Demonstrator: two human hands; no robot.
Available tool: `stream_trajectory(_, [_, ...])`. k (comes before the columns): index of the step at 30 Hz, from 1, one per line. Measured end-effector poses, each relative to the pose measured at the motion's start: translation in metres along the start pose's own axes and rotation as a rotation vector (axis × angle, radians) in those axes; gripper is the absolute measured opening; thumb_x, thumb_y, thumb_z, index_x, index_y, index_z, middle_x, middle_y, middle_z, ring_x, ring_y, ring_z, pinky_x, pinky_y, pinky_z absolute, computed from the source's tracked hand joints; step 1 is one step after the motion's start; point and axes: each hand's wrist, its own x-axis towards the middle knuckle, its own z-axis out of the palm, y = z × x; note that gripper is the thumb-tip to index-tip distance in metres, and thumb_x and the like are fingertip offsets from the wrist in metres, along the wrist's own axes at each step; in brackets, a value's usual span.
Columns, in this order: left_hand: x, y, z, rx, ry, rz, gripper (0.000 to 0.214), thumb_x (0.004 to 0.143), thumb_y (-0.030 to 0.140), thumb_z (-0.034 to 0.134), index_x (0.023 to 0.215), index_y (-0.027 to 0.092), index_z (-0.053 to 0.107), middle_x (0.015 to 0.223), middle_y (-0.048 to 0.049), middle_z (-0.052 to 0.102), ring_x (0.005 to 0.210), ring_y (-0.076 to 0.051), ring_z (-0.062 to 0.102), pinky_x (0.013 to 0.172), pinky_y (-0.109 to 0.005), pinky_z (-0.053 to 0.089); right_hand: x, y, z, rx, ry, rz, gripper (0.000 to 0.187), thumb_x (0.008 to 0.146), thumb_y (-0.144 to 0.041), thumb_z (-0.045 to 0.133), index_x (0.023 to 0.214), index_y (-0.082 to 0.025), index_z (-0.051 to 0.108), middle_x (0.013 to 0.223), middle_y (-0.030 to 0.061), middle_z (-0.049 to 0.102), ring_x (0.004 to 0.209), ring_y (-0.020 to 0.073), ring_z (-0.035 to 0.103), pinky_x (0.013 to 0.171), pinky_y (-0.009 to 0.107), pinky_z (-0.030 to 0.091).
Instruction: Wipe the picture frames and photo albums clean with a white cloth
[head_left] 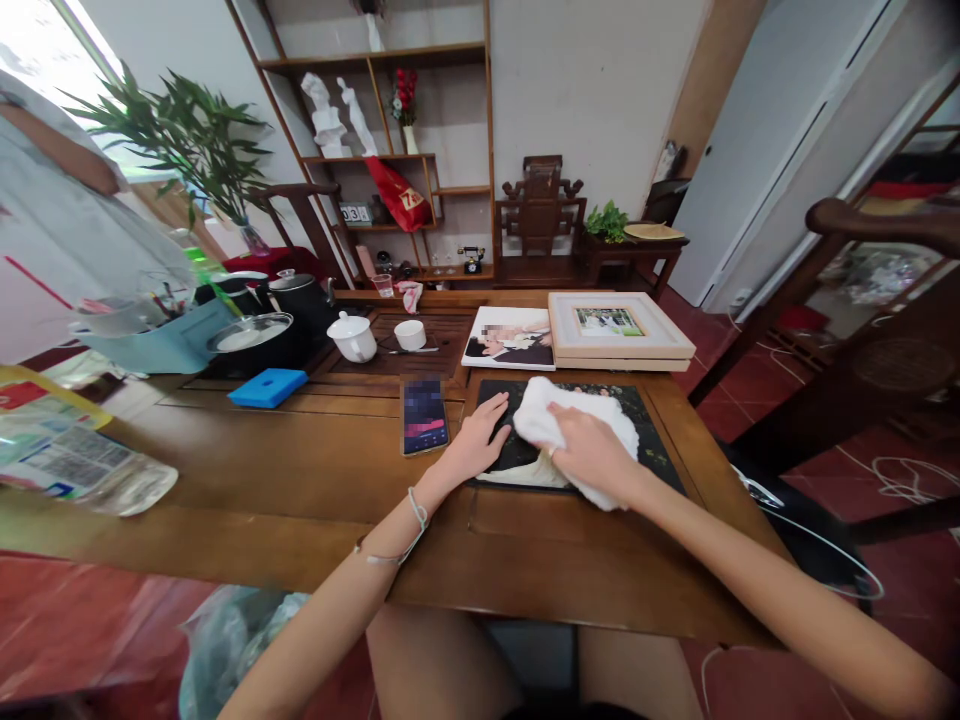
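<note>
A dark rectangular board or picture panel (652, 440) with gold flecks and a pale streak along its near edge lies flat on the wooden table (330, 480). My right hand (589, 447) presses a bunched white towel (529, 405) onto the panel's surface, fingers closed on the cloth. On the panel's left side rests my left hand (484, 438), fingers stretched out and apart, with nothing in it. A phone (424, 415) with a lit screen lies just left of that hand.
Behind the panel lie a photo print (510, 350) and a framed picture (622, 355). A white lidded teapot (352, 338), a small cup (410, 334) and a blue block (268, 388) stand to the left. A bottle (82, 460) lies at far left; a person (82, 210) stands behind.
</note>
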Motion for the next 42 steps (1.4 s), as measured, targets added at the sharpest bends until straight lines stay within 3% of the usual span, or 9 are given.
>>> stream_trajectory(4, [-0.001,0.000,0.001,0.033,-0.006,0.007,0.043,0.095,0.023,0.048,0.137,0.016,0.051,0.150,-0.0150,0.046,0.140,-0.027,0.042,0.115,-0.051,0.036,0.049,0.017,-0.013,0.046,0.016,0.065,0.050,0.097,-0.050,0.039,0.094,-0.011,0.070,0.093,0.0181,0.074,0.086,0.0291,0.069,0.074,0.032,0.049])
stream_trajectory(11, [0.000,0.003,-0.002,0.055,-0.020,-0.002,0.039,0.095,0.023,0.047,0.132,0.013,0.055,0.143,-0.0185,0.051,0.136,-0.030,0.046,0.111,-0.053,0.041,0.108,-0.012,-0.002,0.126,-0.016,-0.058,0.050,0.093,-0.057,0.048,0.089,-0.012,0.068,0.095,0.0150,0.075,0.077,0.0226,0.067,0.064,0.025,0.046])
stream_trajectory(16, [0.000,0.003,0.000,0.041,0.004,-0.010,0.038,0.095,0.021,0.046,0.131,0.014,0.055,0.144,-0.0168,0.051,0.137,-0.029,0.045,0.112,-0.053,0.039,0.081,0.010,0.001,0.071,0.011,-0.099,0.040,0.094,-0.048,0.051,0.096,-0.013,0.070,0.103,0.0147,0.074,0.093,0.0256,0.067,0.080,0.028,0.048])
stream_trajectory(21, [0.002,0.000,0.000,-0.015,0.022,-0.010,0.039,0.093,0.022,0.050,0.131,0.015,0.056,0.145,-0.0153,0.051,0.137,-0.026,0.046,0.116,-0.050,0.036,0.031,0.051,0.000,-0.080,0.093,0.007,0.048,0.095,-0.036,0.047,0.129,-0.002,0.056,0.132,0.0252,0.059,0.123,0.0347,0.055,0.104,0.042,0.039])
stream_trajectory(25, [0.005,0.000,-0.002,-0.039,0.042,-0.019,0.040,0.092,0.015,0.045,0.130,0.013,0.056,0.142,-0.0158,0.054,0.135,-0.025,0.048,0.117,-0.049,0.036,-0.002,0.034,0.014,-0.189,0.116,0.043,0.055,0.092,-0.034,0.049,0.129,0.006,0.053,0.139,0.0343,0.048,0.136,0.0442,0.039,0.112,0.058,0.025])
stream_trajectory(32, [0.003,0.000,-0.005,-0.074,0.045,0.017,0.039,0.096,0.016,0.040,0.130,0.017,0.058,0.140,-0.0128,0.056,0.133,-0.023,0.051,0.114,-0.045,0.040,-0.033,-0.017,0.038,-0.262,0.064,-0.489,0.064,0.081,-0.032,0.062,0.134,0.002,0.052,0.144,0.0294,0.046,0.139,0.0386,0.037,0.116,0.054,0.025])
stream_trajectory(36, [0.003,-0.004,-0.001,-0.036,0.063,0.028,0.040,0.095,0.013,0.038,0.130,0.015,0.057,0.140,-0.0140,0.056,0.134,-0.024,0.050,0.114,-0.048,0.039,-0.008,0.017,0.029,-0.234,0.093,-0.282,0.054,0.084,-0.030,0.058,0.133,-0.007,0.056,0.141,0.0190,0.055,0.134,0.0285,0.047,0.114,0.043,0.032])
stream_trajectory(39, [0.003,-0.006,0.000,-0.017,0.073,0.017,0.040,0.095,0.013,0.038,0.129,0.012,0.058,0.140,-0.0165,0.056,0.134,-0.025,0.051,0.114,-0.049,0.039,0.013,0.045,0.018,-0.284,0.160,-0.080,0.049,0.089,-0.029,0.052,0.128,0.000,0.058,0.136,0.0263,0.056,0.130,0.0356,0.050,0.109,0.051,0.037])
stream_trajectory(42, [0.004,-0.005,-0.001,-0.032,0.072,0.004,0.039,0.093,0.012,0.040,0.127,0.012,0.060,0.138,-0.0156,0.058,0.131,-0.025,0.053,0.114,-0.050,0.040,0.012,0.041,0.017,-0.329,0.193,-0.002,0.047,0.090,-0.031,0.051,0.123,0.002,0.060,0.132,0.0319,0.056,0.128,0.0428,0.048,0.106,0.058,0.037])
